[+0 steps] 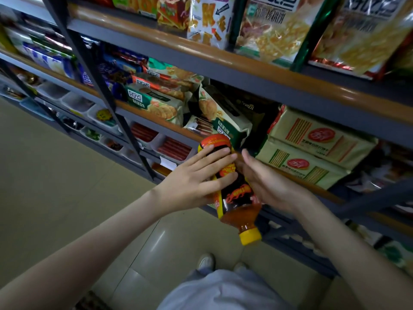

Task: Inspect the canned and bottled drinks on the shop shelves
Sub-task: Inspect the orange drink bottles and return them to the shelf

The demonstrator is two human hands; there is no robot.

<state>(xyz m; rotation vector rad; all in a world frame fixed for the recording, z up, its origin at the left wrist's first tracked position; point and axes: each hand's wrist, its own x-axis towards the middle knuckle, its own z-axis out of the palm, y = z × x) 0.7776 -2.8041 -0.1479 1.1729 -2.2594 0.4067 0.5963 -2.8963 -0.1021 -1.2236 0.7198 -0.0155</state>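
A plastic bottle (pixel 234 198) of orange drink, with a black, red and yellow label and a yellow cap (pixel 250 237), is held tilted in front of the shelves, cap end pointing down towards me. My left hand (pixel 196 177) lies on its upper side with straight, spread fingers across the label. My right hand (pixel 268 177) presses against the bottle's right side, fingers stretched out towards the shelf. Both thumbs are hidden.
Grey metal shelves (pixel 245 70) with orange front rails run from upper left to lower right. They hold biscuit packs (pixel 154 101), cream cracker boxes (pixel 312 142) and snack bags (pixel 277 25). Lower trays (pixel 172 148) hold sausages. Beige floor tiles (pixel 55 164) lie to the left; my shoes (pixel 205 260) show below.
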